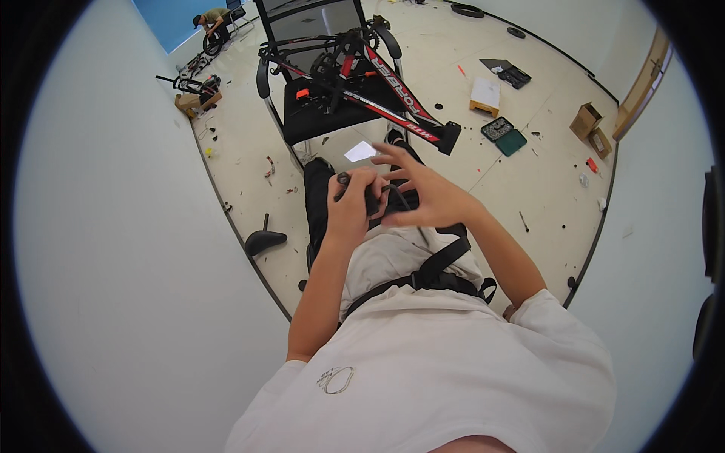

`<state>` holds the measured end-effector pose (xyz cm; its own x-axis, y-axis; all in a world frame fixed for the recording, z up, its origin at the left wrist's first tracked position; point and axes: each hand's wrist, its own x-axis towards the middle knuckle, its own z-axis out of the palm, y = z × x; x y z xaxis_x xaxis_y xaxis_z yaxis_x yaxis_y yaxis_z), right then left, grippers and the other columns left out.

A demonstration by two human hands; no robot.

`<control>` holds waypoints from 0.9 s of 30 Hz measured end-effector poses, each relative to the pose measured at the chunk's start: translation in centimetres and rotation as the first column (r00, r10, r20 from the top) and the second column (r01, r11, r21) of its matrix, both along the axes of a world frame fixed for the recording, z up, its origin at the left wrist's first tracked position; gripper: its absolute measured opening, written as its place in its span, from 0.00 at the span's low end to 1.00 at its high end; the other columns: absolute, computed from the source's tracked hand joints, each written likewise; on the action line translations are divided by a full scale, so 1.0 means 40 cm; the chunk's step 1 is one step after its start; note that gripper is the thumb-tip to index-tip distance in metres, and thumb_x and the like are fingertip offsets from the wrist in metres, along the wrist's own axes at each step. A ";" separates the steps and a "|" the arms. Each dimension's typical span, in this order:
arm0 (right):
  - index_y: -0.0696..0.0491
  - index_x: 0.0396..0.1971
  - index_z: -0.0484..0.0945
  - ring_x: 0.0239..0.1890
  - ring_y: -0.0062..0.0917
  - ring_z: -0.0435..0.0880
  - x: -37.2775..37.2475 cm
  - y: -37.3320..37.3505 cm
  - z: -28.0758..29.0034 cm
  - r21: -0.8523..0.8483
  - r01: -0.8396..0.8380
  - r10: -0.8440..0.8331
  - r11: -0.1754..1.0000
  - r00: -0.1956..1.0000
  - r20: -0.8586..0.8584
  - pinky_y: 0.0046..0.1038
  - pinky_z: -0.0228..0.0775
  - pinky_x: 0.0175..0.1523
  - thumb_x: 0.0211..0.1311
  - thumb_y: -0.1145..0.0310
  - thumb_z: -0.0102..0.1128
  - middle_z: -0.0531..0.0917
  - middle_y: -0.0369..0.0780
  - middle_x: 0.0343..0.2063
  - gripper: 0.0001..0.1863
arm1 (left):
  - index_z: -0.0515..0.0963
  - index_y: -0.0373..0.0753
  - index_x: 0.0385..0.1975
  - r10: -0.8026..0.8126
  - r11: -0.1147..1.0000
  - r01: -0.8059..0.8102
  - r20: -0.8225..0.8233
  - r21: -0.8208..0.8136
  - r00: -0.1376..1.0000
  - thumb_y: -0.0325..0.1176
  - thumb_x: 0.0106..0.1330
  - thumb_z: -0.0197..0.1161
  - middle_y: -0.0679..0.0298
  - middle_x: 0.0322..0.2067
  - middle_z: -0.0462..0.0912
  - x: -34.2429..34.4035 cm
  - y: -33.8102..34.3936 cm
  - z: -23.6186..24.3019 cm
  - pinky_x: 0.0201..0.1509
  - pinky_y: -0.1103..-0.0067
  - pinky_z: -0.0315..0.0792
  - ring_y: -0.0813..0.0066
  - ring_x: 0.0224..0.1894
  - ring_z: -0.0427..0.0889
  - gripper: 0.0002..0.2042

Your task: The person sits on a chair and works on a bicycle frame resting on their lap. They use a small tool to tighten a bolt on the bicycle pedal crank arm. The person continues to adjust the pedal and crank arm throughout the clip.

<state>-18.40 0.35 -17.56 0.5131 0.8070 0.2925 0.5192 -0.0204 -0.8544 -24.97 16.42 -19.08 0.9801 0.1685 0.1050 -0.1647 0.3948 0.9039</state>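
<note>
Close in front of my body, my left hand (352,202) is closed around a small black bicycle part (371,202), whose exact kind is largely covered by my fingers. A dark bent rod like a hex key (398,195) sticks out from it toward my right. Beside the rod my right hand (436,195) is open, its fingers spread and its thumb stretched below; whether it touches the rod I cannot tell. Beyond my hands, a black and red bicycle frame (393,83) lies across a black mesh office chair (308,127).
A bicycle saddle (264,241) lies on the floor at left. An open green tool case (504,137), a white box (485,95) and cardboard boxes (586,121) are at right. Small parts are scattered about. Another person (215,21) bends over a wheel at far left.
</note>
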 end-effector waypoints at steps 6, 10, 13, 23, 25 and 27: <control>0.59 0.48 0.74 0.33 0.22 0.83 0.161 0.019 -0.047 -0.069 0.042 -0.040 0.997 0.998 0.040 0.22 0.74 0.40 0.58 0.69 0.61 0.84 0.41 0.32 0.18 | 0.70 0.29 0.15 -0.203 0.970 0.191 0.072 0.151 0.977 0.30 0.62 0.50 0.58 0.17 0.72 -0.050 -0.047 -0.009 0.16 0.79 0.62 0.73 0.15 0.69 0.14; 0.60 0.36 0.78 0.26 0.23 0.83 0.154 0.013 -0.054 -0.187 0.026 -0.002 0.982 0.992 0.123 0.24 0.74 0.34 0.63 0.66 0.56 0.83 0.41 0.23 0.12 | 0.67 0.32 0.13 0.043 0.996 -0.043 0.001 -0.081 0.999 0.32 0.62 0.52 0.59 0.16 0.71 -0.034 -0.050 -0.004 0.13 0.80 0.59 0.73 0.14 0.67 0.16; 0.60 0.26 0.80 0.22 0.25 0.82 0.033 -0.007 -0.001 -0.331 -0.178 0.188 0.927 0.982 -0.002 0.26 0.73 0.31 0.60 0.61 0.58 0.82 0.41 0.19 0.16 | 0.66 0.37 0.14 0.049 0.989 -0.049 -0.009 -0.142 0.999 0.35 0.64 0.54 0.60 0.16 0.72 0.002 0.017 -0.002 0.12 0.80 0.56 0.76 0.12 0.66 0.16; 0.60 0.56 0.72 0.53 0.32 0.76 0.064 0.051 0.178 0.292 -0.252 0.253 0.923 0.967 0.035 0.30 0.65 0.59 0.64 0.54 0.52 0.77 0.45 0.53 0.27 | 0.72 0.34 0.16 -0.034 0.980 0.044 -0.054 0.195 0.998 0.32 0.63 0.56 0.63 0.15 0.71 -0.037 -0.071 -0.065 0.13 0.81 0.59 0.76 0.14 0.71 0.13; 0.59 0.54 0.73 0.52 0.29 0.77 0.115 0.046 0.069 -0.041 -0.172 0.170 0.984 0.984 -0.053 0.30 0.65 0.58 0.67 0.46 0.41 0.80 0.46 0.48 0.31 | 0.71 0.34 0.16 0.127 0.985 -0.126 -0.004 0.116 0.992 0.33 0.63 0.56 0.62 0.14 0.70 -0.045 -0.061 -0.048 0.13 0.82 0.59 0.76 0.13 0.70 0.14; 0.59 0.51 0.75 0.47 0.26 0.79 0.108 0.022 -0.020 -0.276 -0.315 0.150 0.908 0.860 -0.488 0.32 0.65 0.57 0.66 0.34 0.24 0.85 0.47 0.36 0.43 | 0.64 0.37 0.13 0.184 0.982 -0.184 0.004 -0.039 0.983 0.34 0.63 0.53 0.60 0.13 0.69 -0.034 -0.007 0.010 0.11 0.81 0.55 0.75 0.09 0.64 0.16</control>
<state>-14.08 1.25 -18.38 0.3047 0.9241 -0.2307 0.1096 -0.2746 -0.9553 -26.32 16.13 -18.68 0.9312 0.3500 0.1022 -0.2445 0.3915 0.8871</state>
